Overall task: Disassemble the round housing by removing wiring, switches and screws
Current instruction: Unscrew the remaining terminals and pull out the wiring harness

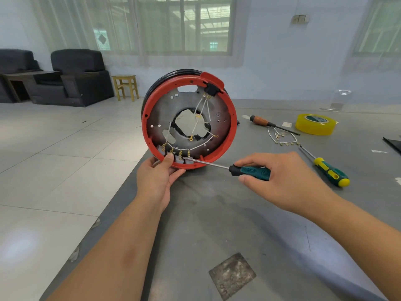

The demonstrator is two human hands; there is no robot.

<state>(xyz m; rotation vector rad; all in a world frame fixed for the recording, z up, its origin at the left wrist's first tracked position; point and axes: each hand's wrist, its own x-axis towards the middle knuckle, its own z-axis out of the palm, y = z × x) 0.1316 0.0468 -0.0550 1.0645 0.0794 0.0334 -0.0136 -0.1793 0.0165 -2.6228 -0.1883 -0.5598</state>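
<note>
The round housing (pixel 225 109), red-rimmed with a grey metal plate inside, stands on edge on the grey table (pixel 217 224). White wires (pixel 202 106) with brass terminals run across its plate to a black switch block (pixel 210 89) at the top and a row of terminals (pixel 176 152) at the bottom. My left hand (pixel 157 179) grips the lower rim, thumb over the edge. My right hand (pixel 280 180) holds a teal-and-black screwdriver (pixel 249 171), its tip at one of the bottom terminals.
To the right on the table lie removed white wires (pixel 282 137), a wooden-handled screwdriver (pixel 263 122), a green-and-yellow screwdriver (pixel 331 171) and a yellow tape roll (pixel 313 127). The table's left edge runs diagonally beside the tiled floor. Dark armchairs (pixel 80 79) and a stool (pixel 125 86) stand far behind.
</note>
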